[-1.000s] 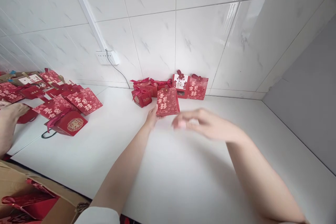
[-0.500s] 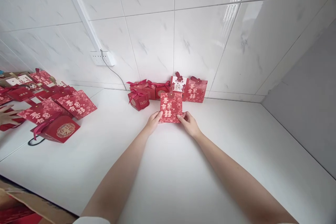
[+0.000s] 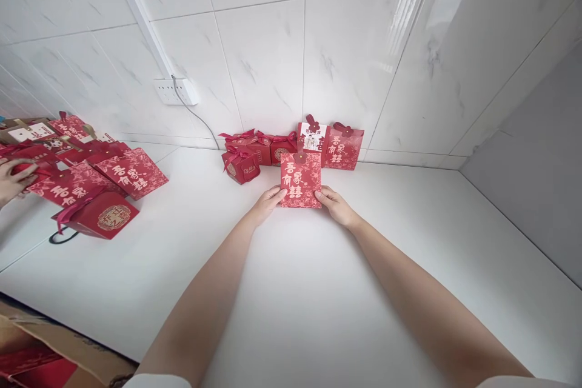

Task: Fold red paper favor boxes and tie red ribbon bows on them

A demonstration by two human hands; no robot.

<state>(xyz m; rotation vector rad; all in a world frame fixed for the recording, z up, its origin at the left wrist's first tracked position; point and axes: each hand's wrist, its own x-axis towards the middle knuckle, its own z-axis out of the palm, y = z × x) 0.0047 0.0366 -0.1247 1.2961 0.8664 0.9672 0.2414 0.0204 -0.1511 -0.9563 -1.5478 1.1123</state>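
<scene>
Between my two hands stands a red gift bag (image 3: 301, 180) with pale flower prints and gold-white characters, its front facing me. My left hand (image 3: 268, 203) grips its lower left side, thumb in front. On the lower right side my right hand (image 3: 337, 205) holds it in the same way; the fingers behind are partly hidden. Right behind it, a bag with a white printed panel (image 3: 313, 136) and another red flowered bag (image 3: 344, 148) lean by the wall. Several red candy boxes with ribbon bows (image 3: 242, 165) sit to the left of them.
At the left is a pile of red bags and boxes, with a ribboned box (image 3: 107, 216) in front. Another person's hand (image 3: 16, 179) is at that pile. A socket strip (image 3: 175, 91) with a cable hangs on the tiled wall. An opened cardboard box (image 3: 68, 339) lies below the table edge.
The gift bag in my hands has shifted slightly right within the view, which has itself tilted a little. The other person's hand has moved up and grasps something red at the pile.
</scene>
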